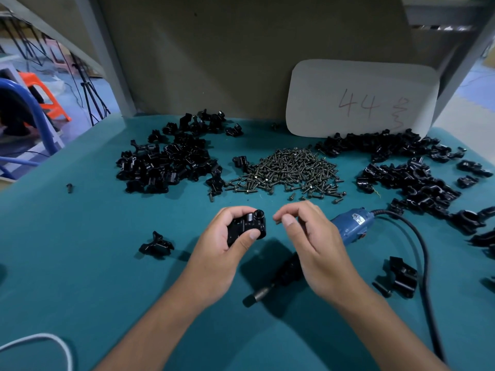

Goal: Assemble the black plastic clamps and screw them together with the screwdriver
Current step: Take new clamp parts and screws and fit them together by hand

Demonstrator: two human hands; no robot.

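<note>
Black plastic, the clamp point(247, 226) sits gripped in the left hand point(225, 245), thumb across its near face, probably light, rigid and slick, best held by its flat sides, while just beside it the right hand point(308, 236) pinches something too small to identify.

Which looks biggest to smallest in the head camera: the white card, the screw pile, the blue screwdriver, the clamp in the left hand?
1. white card
2. screw pile
3. blue screwdriver, partly hidden
4. clamp
</note>
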